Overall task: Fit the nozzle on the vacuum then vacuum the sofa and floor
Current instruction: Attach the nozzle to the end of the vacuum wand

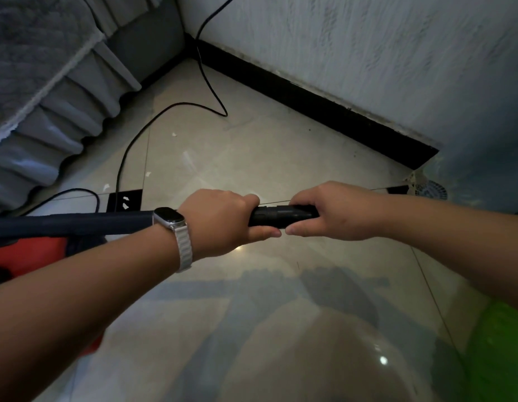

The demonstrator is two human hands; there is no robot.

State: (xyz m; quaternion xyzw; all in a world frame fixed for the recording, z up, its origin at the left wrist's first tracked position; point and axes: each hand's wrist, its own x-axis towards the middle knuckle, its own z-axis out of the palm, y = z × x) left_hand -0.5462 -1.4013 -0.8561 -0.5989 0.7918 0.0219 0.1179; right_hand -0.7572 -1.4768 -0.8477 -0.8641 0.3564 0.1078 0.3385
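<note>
Glossy beige floor tiles [252,314] fill the near ground, with a blurred bright-green plastic shape [501,343] nearer than the nozzle and to its right. A red vacuum body [28,253] sits low and to its left.

Above the floor, the left hand [220,219], with a white-strapped smartwatch [168,217] on its wrist, has its fingers wrapped round the end of the long dark-blue vacuum tube [78,223]. The right hand [330,211] has its fingers curled tightly round the short black plastic nozzle [281,216]. The nozzle is held level between the two hands, end to end with the tube, and the thumbs nearly touch beneath it. Whether the joint is fully seated cannot be told.

The nozzle looks like rigid, light, smooth plastic. A firm grip round its body, close to the joint, should suit a straight push with a slight twist, since its smoothness could let it slip. The tube seems stiff and will lever on the heavier vacuum body.

Beyond the nozzle and to its left lies a black socket block [125,200]. A thin black cable [136,140] loops across the tiles from there, a likely snag for floor strokes. Small white paper scraps [174,134] lie near it. Farther left stands the grey sofa with a pleated skirt [43,82]. Behind the nozzle, a black skirting board [310,97] runs along the wall. A pale grille-like object [429,191] sits to the right.
</note>
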